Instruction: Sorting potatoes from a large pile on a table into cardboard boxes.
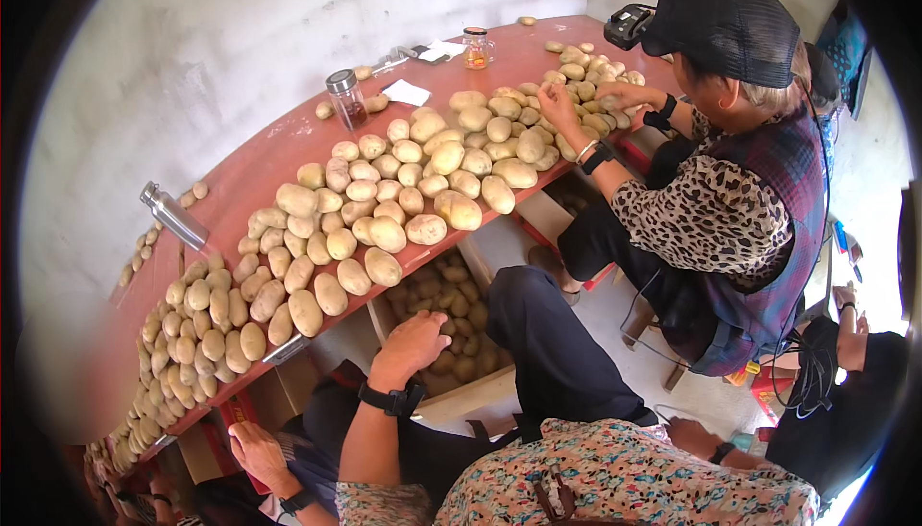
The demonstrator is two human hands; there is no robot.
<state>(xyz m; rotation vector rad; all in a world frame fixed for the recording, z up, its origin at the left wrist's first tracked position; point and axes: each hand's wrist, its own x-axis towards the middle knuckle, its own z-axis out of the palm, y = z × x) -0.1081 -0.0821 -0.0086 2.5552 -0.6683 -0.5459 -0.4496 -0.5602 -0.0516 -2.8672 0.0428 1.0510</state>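
Note:
My left hand (410, 346) hangs over a wooden crate (475, 390) of potatoes (461, 302) below the table's edge. Its back faces me, thumb and bent fingers are apart, and no held thing shows. A black band circles that wrist. Low on the right, beside my floral shirt, is my right hand (693, 437), dark and blurred. A thin grey strip lies by its fingers; I cannot tell whether the hand holds it. Ahead, a long band of potatoes (389, 234) covers the near side of the red table (252, 148).
At my right, a co-worker (720, 223) in a cap holds both hands over smaller potatoes (583, 79). Another person's hand (259, 454) is at lower left. A steel bottle (173, 215), a lidded jar (347, 99), a glass mug (477, 49) and paper (408, 92) stand or lie farther back.

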